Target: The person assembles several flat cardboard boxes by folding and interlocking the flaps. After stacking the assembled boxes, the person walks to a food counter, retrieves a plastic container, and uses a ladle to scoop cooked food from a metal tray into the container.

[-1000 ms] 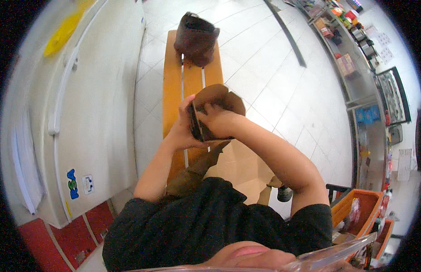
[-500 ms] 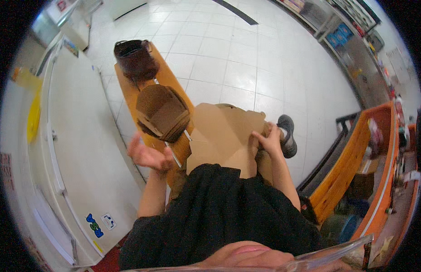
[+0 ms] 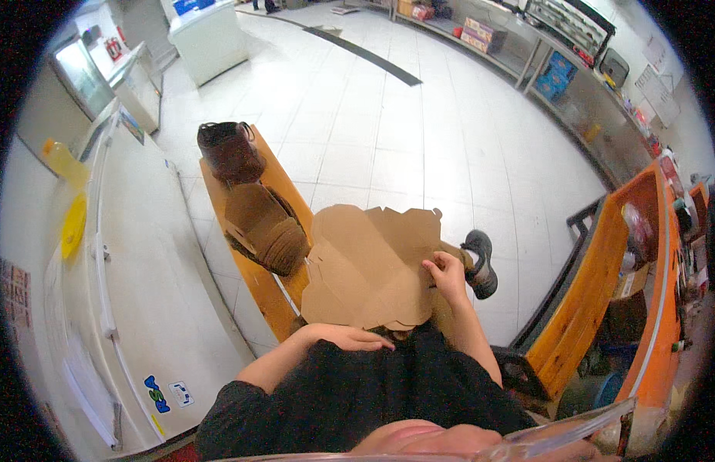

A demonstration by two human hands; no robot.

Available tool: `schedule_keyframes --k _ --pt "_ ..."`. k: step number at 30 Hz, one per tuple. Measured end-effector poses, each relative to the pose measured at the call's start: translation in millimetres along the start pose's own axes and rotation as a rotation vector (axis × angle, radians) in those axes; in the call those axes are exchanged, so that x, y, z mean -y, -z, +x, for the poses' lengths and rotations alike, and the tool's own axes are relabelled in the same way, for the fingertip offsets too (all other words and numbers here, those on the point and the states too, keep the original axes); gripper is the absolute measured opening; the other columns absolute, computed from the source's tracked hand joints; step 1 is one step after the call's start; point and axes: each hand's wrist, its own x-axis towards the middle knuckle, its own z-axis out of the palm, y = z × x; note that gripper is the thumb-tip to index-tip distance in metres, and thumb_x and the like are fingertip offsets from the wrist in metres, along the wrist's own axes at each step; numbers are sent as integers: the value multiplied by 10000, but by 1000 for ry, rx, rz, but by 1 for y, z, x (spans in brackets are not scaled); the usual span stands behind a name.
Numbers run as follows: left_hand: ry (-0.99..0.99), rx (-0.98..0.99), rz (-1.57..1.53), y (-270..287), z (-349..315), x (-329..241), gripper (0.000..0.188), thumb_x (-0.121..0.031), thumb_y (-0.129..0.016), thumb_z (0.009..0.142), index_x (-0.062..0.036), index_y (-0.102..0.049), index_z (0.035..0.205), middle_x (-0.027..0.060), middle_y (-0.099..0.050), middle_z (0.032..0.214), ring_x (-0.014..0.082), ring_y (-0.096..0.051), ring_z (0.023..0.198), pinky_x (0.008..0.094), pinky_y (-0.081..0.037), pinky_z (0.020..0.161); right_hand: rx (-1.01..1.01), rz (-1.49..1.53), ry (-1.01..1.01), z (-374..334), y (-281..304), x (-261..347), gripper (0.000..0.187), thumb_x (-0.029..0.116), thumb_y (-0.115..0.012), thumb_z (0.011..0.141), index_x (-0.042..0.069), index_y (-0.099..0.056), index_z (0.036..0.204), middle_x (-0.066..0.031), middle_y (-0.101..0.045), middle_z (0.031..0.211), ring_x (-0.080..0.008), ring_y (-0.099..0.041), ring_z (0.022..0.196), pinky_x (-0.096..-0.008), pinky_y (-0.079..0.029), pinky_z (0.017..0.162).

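Note:
A flat brown cardboard box blank (image 3: 369, 266) with creases and cut flaps lies across my lap. My right hand (image 3: 447, 276) is closed at its right edge, thumb and fingers pinching the board there. Close to the near edge of the board, my left hand (image 3: 346, 337) rests palm down against my dark shirt, fingers stretched out and holding nothing. To the left, a stack of nested brown cardboard boxes (image 3: 277, 239) lies tilted on a wooden bench (image 3: 257, 296). Behind the stack, a dark brown bag (image 3: 233, 152) stands on the bench.
A white chest freezer or cabinet (image 3: 161, 285) runs along the left side. At the right stand another wooden bench (image 3: 584, 308) and an orange-edged shelf (image 3: 642, 208) with assorted goods. Pale floor tiles (image 3: 388, 146) stretch ahead, with a metal counter (image 3: 581, 123) at the far right.
My left hand has come down from beside the stack to the near edge of the cardboard. The blank now lies flatter and more fully in view. The head view has tilted up.

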Motion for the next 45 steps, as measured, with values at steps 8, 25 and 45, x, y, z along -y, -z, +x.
schedule_keyframes --k 8,25,45 --pt "42 -296 110 10 -59 -63 396 -319 -386 1006 -3 -547 1183 101 -607 1115 182 -541 1063 310 -408 928 -99 50 165 2 40 50 150 115 -637 865 -27 -593 884 -60 -636 743 -91 -542 640 -242 -445 614" --pt "-122 -1177 -265 24 11 -157 402 -228 -655 857 16 -559 1162 105 -631 1085 221 -602 979 340 -480 849 -186 305 636 -38 69 164 293 -34 -526 835 -24 -618 1113 -192 -634 1065 -259 -617 994 -318 -479 876" --pt "-276 -933 -338 16 12 -138 338 -230 -605 908 -37 -538 1177 39 -610 892 104 -564 767 232 -465 571 -135 402 536 -32 52 143 249 3 -692 751 26 -638 993 -109 -562 897 -232 -586 837 -319 -486 735"
